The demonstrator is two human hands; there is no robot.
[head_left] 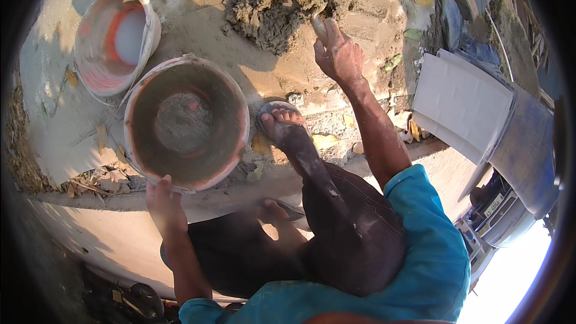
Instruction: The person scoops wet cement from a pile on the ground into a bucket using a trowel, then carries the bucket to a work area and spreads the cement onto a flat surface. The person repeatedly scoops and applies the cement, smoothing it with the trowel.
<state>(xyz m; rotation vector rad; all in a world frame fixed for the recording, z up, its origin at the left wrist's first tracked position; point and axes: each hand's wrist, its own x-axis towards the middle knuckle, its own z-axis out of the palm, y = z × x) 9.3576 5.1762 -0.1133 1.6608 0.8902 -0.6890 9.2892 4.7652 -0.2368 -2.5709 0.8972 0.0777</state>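
My right hand grips the handle of a trowel. The trowel's blade lies in a heap of wet grey mortar at the top of the view, partly covered by it. My left hand holds the near rim of a mortar-caked bucket, thumb over the edge. That bucket stands on the ground with its mouth toward me, and a thin grey layer of mortar coats its bottom.
A second bucket with cloudy liquid leans tilted at the upper left. White boards rest against a blue drum at right, with a parked vehicle beyond. Dry leaves lie near my sandalled foot and along the slab's edge.
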